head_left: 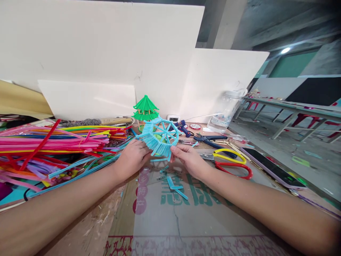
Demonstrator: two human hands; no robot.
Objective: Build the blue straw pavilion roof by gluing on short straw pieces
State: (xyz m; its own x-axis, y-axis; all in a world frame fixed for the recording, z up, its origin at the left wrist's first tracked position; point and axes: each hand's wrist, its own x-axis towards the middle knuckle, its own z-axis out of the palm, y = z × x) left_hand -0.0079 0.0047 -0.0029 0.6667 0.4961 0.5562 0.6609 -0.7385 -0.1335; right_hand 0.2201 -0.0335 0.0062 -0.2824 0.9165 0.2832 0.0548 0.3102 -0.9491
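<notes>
Holding a light-blue fuzzy piece [161, 137] with a spoked, wheel-like opening, the two hands came together in the head view, just in front of a green tiered model [146, 105], which I take as the landmark. The blue piece was tilted and covered the lower part of this model. The right hand [188, 158] pinched its lower right rim, with the thumb on the near side. The fingers of the left hand [134, 158] were bent and closed on its left edge, but their tips were partly hidden.

To the left of the green model, a big heap of coloured fuzzy sticks [58, 142] was spread on the bench [90, 227]. To its right stood a clear bottle [222, 112], and between the two was a small white device [173, 118]. Pliers [213, 138] and scissors with one yellow and one red handle [231, 153] lay in front and to the right of the model, and a phone [269, 165] lay farther right. Nearer to the person than the model, short blue offcuts [172, 183] rested on a printed sheet [160, 224]. Large white boards [101, 42] stood behind the model.
</notes>
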